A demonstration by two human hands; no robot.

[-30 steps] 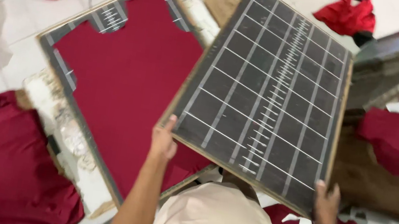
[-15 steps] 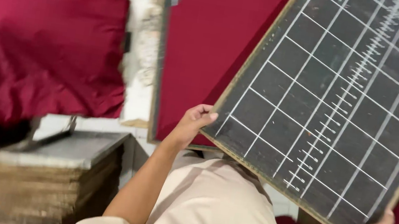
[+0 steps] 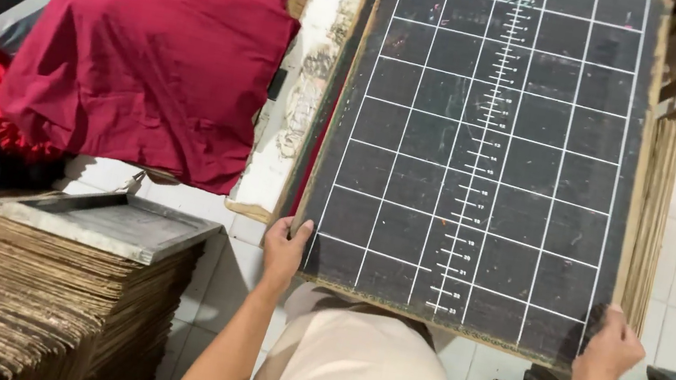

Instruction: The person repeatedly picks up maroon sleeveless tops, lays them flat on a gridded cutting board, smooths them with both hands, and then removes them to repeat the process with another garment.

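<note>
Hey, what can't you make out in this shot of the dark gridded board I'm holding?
- Head view: the dark gridded board is cut off by the top edge.
- Surface beneath it: hidden by the board.
- Left hand and right hand: fingers underneath hidden by the board.
- Dark red cloth: its support is covered.

Matt, scuffed dark wooden board (image 3: 489, 151); soft maroon cloth (image 3: 153, 43)
</note>
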